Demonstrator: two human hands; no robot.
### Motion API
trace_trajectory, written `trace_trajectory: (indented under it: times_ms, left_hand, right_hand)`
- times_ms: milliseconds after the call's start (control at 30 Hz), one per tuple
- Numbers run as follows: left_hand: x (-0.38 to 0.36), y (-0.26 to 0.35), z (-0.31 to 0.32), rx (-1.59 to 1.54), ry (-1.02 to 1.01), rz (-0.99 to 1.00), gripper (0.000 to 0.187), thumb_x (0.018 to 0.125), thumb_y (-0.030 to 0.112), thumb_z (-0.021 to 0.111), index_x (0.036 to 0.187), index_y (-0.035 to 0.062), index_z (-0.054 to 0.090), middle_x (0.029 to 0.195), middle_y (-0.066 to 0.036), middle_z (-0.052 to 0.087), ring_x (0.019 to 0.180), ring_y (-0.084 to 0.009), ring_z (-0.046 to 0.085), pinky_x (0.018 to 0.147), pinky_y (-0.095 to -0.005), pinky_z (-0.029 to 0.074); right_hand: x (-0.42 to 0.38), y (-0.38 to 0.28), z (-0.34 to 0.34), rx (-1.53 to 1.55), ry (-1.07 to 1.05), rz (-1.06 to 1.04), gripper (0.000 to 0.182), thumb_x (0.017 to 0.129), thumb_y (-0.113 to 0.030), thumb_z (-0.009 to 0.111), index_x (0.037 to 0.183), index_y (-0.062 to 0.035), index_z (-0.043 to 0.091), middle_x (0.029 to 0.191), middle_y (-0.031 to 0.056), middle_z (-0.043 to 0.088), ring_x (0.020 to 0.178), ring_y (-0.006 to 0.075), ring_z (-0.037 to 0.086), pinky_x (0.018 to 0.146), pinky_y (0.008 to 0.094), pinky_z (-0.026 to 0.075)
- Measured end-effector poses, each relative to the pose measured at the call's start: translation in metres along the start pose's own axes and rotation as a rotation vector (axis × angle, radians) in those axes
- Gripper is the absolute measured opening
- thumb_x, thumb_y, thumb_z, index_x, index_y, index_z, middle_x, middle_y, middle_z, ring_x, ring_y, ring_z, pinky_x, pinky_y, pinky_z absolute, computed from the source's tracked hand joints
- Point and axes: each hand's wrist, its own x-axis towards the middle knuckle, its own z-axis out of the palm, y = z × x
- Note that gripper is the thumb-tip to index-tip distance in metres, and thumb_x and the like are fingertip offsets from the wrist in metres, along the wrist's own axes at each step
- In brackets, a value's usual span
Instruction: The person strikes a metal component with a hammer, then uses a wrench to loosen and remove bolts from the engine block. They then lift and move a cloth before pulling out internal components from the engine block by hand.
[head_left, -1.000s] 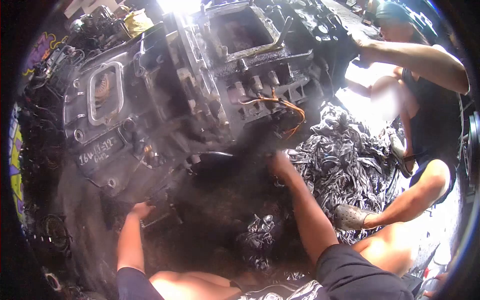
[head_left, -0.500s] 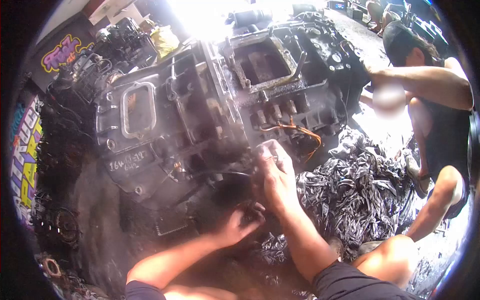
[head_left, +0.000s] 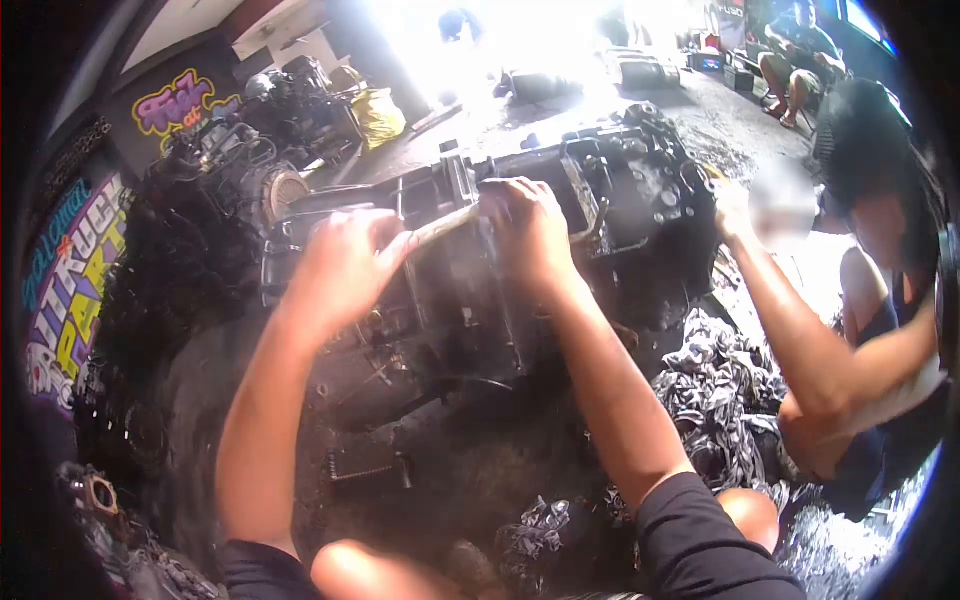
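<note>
A big, grimy gearbox [head_left: 560,250] lies on its side on the dark, oily floor [head_left: 200,400], filling the middle of the head view. Its open top housing [head_left: 590,190] faces up and away; what sits inside is too dark to tell. To the right, a heap of shredded rags [head_left: 720,390] lies against the casing, and beyond it a co-worker's hand [head_left: 728,212] rests on the far end of the gearbox.

Both of the person's hands are up on the casing's upper edge. The left hand [head_left: 345,265] is closed around one end of a pale bar [head_left: 445,224], and the right hand [head_left: 525,232] is clamped on the other end, so the bar runs between them, just above the housing. It looks like a tool handle, though its working end is hidden under the right hand.

As a judgement, the step in hand is levering or turning something at the top of the casing, with both hands bearing on the bar. The next move likely calls for a firm, steady two-handed pull, while the co-worker braces the casing.

A yellow bag [head_left: 380,115] sits well apart, beside more engine parts [head_left: 250,150] at the back.
</note>
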Motion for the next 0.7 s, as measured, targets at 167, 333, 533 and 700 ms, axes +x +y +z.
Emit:
trace_trajectory:
  times_ms: [167,333,533,700]
  left_hand:
    - [0.066,0.008,-0.042,0.148,-0.228,0.012,0.034,0.093,0.03,0.069,0.101,-0.0035,0.07,0.094,-0.016,0.072,0.084,-0.0286,0.068,0.076,-0.0403,0.052]
    - [0.068,-0.014,-0.032,-0.689,-0.139,-0.332,0.039,0.095,0.03,0.071,0.119,-0.0001,0.067,0.1,-0.007,0.069,0.083,-0.0125,0.064,0.074,-0.0285,0.052]
    - [0.048,0.013,0.062,-1.064,0.077,-0.116,0.043,0.092,0.016,0.072,0.13,-0.0018,0.06,0.112,-0.01,0.069,0.102,-0.0156,0.065,0.091,-0.0311,0.052]
    - [0.088,0.03,0.075,-0.748,0.247,-0.28,0.032,0.089,0.009,0.071,0.119,0.0024,0.063,0.092,-0.011,0.071,0.091,-0.0169,0.07,0.082,-0.0354,0.056]
  right_hand:
    - [0.026,0.033,0.008,0.041,-0.139,-0.033,0.02,0.09,-0.012,0.065,0.109,-0.0081,0.072,0.096,0.0139,0.072,0.096,0.0361,0.065,0.089,0.0449,0.051]
    - [0.055,0.002,-0.031,0.591,0.034,0.497,0.027,0.095,-0.014,0.059,0.12,-0.0052,0.067,0.098,0.0142,0.074,0.081,0.0226,0.073,0.075,0.0388,0.056]
    - [0.036,0.034,-0.022,0.242,-0.493,0.179,0.034,0.088,-0.018,0.067,0.119,-0.0043,0.069,0.104,0.0217,0.071,0.098,0.0379,0.068,0.091,0.0432,0.053]
    - [0.019,0.053,-0.009,0.192,-0.381,0.188,0.029,0.086,-0.015,0.07,0.113,-0.006,0.069,0.105,0.0173,0.069,0.102,0.0367,0.067,0.094,0.0416,0.053]
